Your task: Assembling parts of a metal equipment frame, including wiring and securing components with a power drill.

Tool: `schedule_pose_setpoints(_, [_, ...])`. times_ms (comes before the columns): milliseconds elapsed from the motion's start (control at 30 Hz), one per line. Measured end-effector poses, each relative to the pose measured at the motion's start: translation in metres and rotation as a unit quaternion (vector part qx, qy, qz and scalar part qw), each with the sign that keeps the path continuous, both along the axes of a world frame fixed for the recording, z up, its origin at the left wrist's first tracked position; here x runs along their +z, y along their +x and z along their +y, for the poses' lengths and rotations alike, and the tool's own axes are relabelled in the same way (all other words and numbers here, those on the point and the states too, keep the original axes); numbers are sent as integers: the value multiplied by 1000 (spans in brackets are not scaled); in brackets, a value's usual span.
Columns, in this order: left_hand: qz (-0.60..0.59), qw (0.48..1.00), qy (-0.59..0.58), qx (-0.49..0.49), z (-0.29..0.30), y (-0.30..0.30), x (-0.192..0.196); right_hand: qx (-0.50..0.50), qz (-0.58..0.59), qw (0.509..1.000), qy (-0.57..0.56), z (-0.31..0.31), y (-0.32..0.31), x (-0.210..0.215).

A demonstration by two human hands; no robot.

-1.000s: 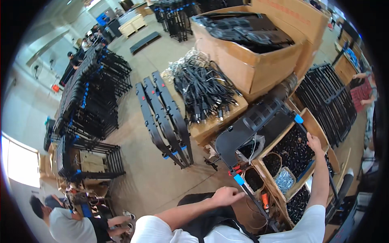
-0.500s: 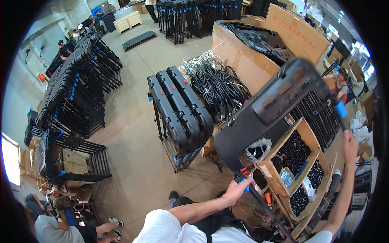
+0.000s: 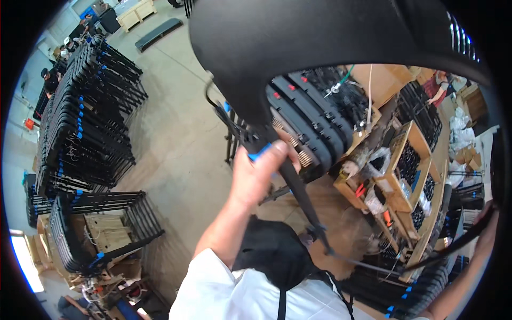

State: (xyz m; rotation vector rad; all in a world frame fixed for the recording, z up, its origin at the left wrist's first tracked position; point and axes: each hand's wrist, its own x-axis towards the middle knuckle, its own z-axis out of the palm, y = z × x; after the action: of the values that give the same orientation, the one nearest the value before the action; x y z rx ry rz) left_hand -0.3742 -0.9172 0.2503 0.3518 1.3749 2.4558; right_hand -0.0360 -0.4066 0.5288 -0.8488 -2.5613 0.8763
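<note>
Two bare hands reached in around one large black frame (image 3: 330, 37), whose smooth, curved panel filled the upper middle and upper right, close to the camera and in front of the things behind it. The person's left hand (image 3: 256, 176) had its fingers wrapped around the frame's near corner, at a blue band (image 3: 260, 152), below which a thin black leg (image 3: 304, 197) slanted down and to the right. The right hand (image 3: 486, 213) was at the far right edge, dim and blurred beside a dark bar; whether its fingers were wide, narrow or gripping the bar could not be told. Partly hidden beyond the panel, three long black units (image 3: 314, 122) with small red tabs stood side by side, with black cables (image 3: 352, 101) next to them. To their right, a divided wooden tray (image 3: 397, 198) held many small black parts (image 3: 408, 162), and an orange-handled tool (image 3: 387, 216) lay near its left side. On the left, beyond a stretch of bare floor (image 3: 176, 133), stood a long row of black frames (image 3: 90, 117) marked with blue, and a shorter stack (image 3: 66, 234) nearer. A co-worker in red (image 3: 437, 88) appeared at upper right.
</note>
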Motion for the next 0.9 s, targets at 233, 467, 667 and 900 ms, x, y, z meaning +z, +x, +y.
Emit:
schedule_pose_setpoints(233, [17, 954, -298, 12, -124, -121, -65, 137, -110, 984, -15, -262, -87, -237])
schedule_pose_setpoints(467, [78, 869, -488, -21, -172, -232, -208, 109, 55, 952, -279, -364, -112, -498])
schedule_pose_setpoints(667, [100, 847, -521, -11, -135, -283, -259, 79, -52, 988, -123, -386, -141, -598])
schedule_pose_setpoints(900, [102, 781, -614, 52, -115, -306, -310, 61, -269, 961, 2, -373, -177, -557])
